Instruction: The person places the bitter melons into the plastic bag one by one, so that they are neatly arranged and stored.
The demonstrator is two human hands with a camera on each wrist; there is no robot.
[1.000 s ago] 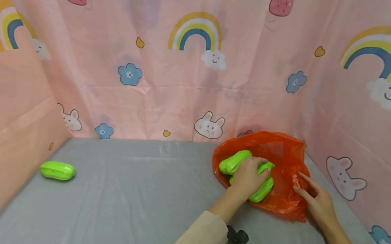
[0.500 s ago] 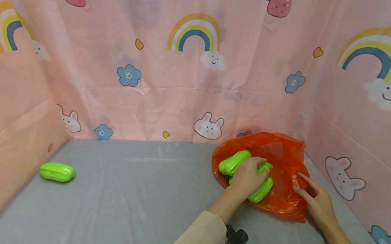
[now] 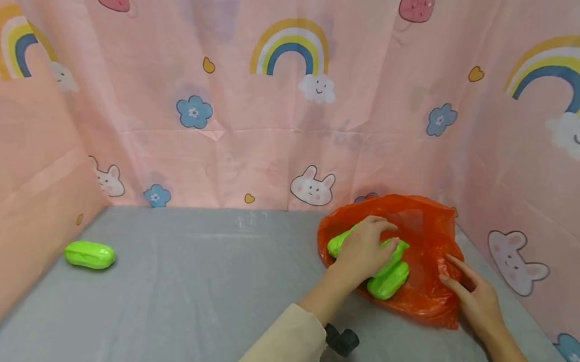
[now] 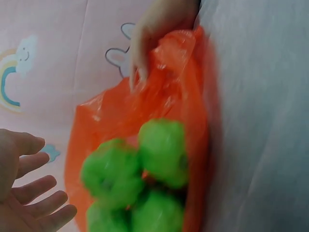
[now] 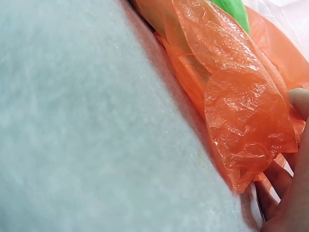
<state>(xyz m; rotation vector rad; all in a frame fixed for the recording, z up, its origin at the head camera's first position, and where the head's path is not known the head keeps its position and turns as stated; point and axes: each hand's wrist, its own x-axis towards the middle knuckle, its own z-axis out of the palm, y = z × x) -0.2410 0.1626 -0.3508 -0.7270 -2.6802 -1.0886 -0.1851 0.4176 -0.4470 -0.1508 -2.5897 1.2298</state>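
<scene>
An orange-red plastic bag [image 3: 426, 280] lies with its mouth open on the right side of the table. Several glossy, oblong green vegetables [image 3: 389, 280] are inside, ribbed along their length. My left hand [image 3: 364, 250] is over them in the head view and partly covers them. In the left wrist view that hand [image 4: 26, 193] has its fingers spread, apart from the green vegetables [image 4: 113, 174]. My right hand [image 3: 480, 303] holds the bag's right side, thumb on one face and fingers behind the crumpled plastic [image 5: 246, 111] in the right wrist view.
A single green vegetable [image 3: 90, 255] lies far left on the grey table cover [image 3: 185, 302]. Pink patterned cloth [image 3: 272, 146] hangs behind and along both sides. The bag sits near the back right corner.
My left hand has lifted slightly and shifted up and left off the green vegetables, uncovering more of the nearer ones. The right hand keeps its place on the bag.
</scene>
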